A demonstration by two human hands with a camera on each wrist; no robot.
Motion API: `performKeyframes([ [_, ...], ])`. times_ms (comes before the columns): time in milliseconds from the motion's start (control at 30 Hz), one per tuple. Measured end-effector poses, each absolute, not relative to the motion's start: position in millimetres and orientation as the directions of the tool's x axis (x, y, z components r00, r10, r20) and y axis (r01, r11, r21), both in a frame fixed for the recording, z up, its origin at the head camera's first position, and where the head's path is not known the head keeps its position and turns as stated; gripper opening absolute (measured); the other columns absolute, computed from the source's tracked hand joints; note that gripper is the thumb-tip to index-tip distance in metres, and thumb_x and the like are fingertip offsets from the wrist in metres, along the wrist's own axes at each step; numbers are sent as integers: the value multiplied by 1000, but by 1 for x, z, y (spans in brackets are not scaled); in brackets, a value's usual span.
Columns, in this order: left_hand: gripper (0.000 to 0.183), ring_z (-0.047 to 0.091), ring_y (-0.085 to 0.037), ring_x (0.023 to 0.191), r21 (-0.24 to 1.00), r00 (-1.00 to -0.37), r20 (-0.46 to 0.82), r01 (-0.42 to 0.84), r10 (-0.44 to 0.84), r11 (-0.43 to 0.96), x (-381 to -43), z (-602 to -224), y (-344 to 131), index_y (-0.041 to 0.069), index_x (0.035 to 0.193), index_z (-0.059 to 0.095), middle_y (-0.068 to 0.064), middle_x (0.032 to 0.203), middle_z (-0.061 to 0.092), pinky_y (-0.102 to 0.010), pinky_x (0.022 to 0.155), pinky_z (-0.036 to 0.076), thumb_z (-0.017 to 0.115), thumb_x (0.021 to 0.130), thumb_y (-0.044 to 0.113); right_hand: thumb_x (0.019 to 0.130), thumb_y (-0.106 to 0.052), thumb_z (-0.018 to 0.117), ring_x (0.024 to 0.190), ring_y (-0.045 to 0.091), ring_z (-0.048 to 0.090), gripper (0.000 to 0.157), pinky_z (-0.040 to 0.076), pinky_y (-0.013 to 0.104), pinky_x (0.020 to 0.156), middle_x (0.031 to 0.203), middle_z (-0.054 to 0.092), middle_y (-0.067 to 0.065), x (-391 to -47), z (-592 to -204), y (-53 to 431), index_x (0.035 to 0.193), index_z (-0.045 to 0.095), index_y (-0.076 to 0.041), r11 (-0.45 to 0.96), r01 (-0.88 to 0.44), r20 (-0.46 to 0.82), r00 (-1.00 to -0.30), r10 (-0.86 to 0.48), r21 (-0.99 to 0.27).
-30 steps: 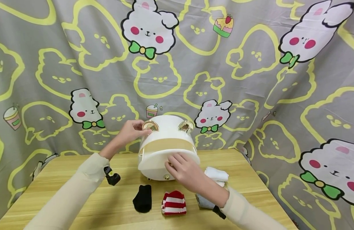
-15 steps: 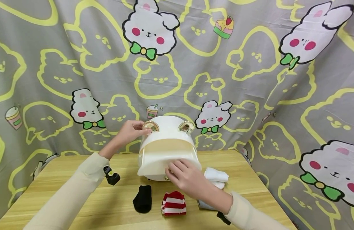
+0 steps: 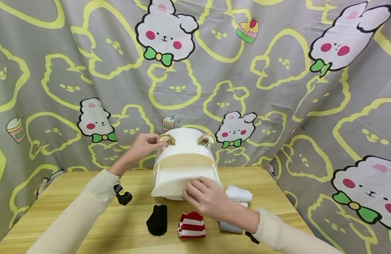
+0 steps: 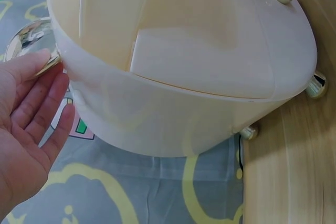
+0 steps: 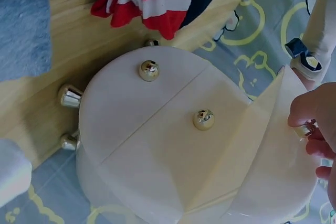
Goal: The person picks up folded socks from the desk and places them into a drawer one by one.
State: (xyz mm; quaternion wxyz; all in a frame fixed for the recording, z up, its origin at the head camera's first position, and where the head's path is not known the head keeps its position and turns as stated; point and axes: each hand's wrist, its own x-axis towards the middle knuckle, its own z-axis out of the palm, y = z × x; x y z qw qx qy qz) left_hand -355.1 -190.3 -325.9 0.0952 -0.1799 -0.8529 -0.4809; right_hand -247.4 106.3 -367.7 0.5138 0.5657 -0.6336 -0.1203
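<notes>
A rounded white storage box [image 3: 185, 139] with gold ear-shaped trims stands on the table, its upper front compartment [image 3: 171, 181] tilted outward so the cream inside shows. My left hand [image 3: 144, 144] pinches the gold ear [image 4: 39, 43] on the left side of the box, thumb on its face. On the front, my right hand [image 3: 203, 195] pinches the gold knob [image 5: 302, 130] of the tilted compartment between thumb and fingers. Two more gold knobs sit lower on the front: a middle knob [image 5: 203, 119] and a bottom knob [image 5: 149, 70], both untouched.
A black sock [image 3: 157, 220] and a red-and-white striped sock bundle [image 3: 191, 225] lie before the box. To the right are a folded white cloth item [image 3: 239, 193] and a blue-grey one [image 3: 230, 227], partly behind my right forearm. A patterned curtain [image 3: 182, 88] hangs behind.
My right hand has drawn the upper compartment outward and down, widening its gap; most of this came in the first half second. My left hand has stayed on the ear.
</notes>
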Motion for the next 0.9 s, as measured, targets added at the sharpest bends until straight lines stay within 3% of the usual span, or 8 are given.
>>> performKeyframes([
  [300,24,69,-37,88,793,-913,342,408,224,452,-357,-329,-190,6,96,75,-13,89,75,-29,72,54,77,93,30,109,-8,40,83,16,64,39,57,26,74,93,68,2,-240,-353,108,94,76,-12,313,-603,525,210,-825,734],
  [533,26,71,-28,89,796,-921,335,389,198,463,-355,-328,-188,4,94,75,-10,90,76,-27,76,54,76,93,30,108,-7,43,84,15,65,36,57,25,73,93,69,2,-230,-341,108,95,76,-12,305,-584,512,227,-828,752],
  [733,25,71,-29,89,801,-920,337,391,199,454,-354,-327,-188,5,92,73,-11,90,76,-26,76,55,76,93,29,108,-6,43,84,14,65,35,58,25,74,94,69,1,-226,-340,109,96,75,-12,295,-581,495,220,-841,759],
  [900,25,70,-30,85,799,-918,342,397,201,452,-355,-327,-188,4,88,71,-14,88,75,-24,72,53,76,93,29,106,-4,45,80,13,62,33,56,24,71,91,67,1,-225,-340,109,95,75,-11,281,-566,492,262,-830,775],
])
